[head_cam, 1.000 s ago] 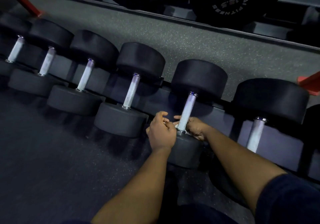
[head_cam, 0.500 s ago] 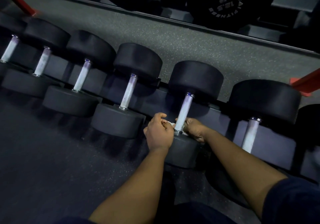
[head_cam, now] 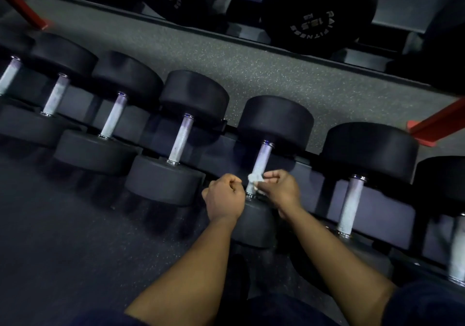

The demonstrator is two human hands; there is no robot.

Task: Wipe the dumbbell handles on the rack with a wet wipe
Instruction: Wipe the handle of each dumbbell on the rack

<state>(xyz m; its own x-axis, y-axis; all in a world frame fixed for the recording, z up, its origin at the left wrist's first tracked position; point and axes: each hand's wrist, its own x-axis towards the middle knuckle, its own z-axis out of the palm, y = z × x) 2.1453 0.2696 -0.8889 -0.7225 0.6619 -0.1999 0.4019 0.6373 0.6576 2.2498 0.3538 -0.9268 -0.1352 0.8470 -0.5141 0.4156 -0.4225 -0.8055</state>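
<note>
Right hand (head_cam: 281, 189) pinches wet wipe (head_cam: 253, 178) against the dumbbell handle (head_cam: 262, 159).

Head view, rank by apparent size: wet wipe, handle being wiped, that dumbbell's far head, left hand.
1. far head, clearly largest
2. left hand, though it is nearer the camera, which inflates it
3. handle, lower part covered
4. wet wipe, a small bunched wad

A small white crumpled wet wipe (head_cam: 253, 178) is bunched against the low end of a silver bumpy metal dumbbell handle (head_cam: 263, 160). That handle leans on the dark rack (head_cam: 315, 174). More silver handles (head_cam: 180, 138) line up beside it.
</note>
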